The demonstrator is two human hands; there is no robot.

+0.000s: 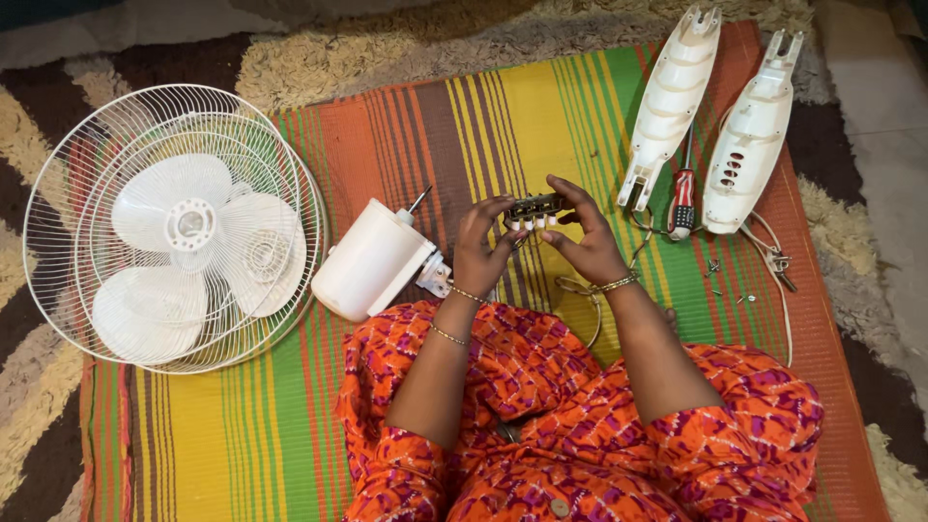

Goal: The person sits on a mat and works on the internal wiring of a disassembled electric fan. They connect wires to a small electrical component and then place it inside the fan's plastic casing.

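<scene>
Resting between both hands (535, 242): switch block (537, 207)

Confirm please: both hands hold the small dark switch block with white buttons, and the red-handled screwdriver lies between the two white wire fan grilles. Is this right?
Not quite. In the head view, the red-handled screwdriver lies between the two long white plastic housing halves, not between the grilles. The rest holds: the left hand and right hand both hold the small dark switch block with white buttons.

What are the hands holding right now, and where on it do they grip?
Both hands hold a small dark switch block with white buttons. The left hand pinches its left end, the right hand its right end, fingers curled over the top.
</scene>
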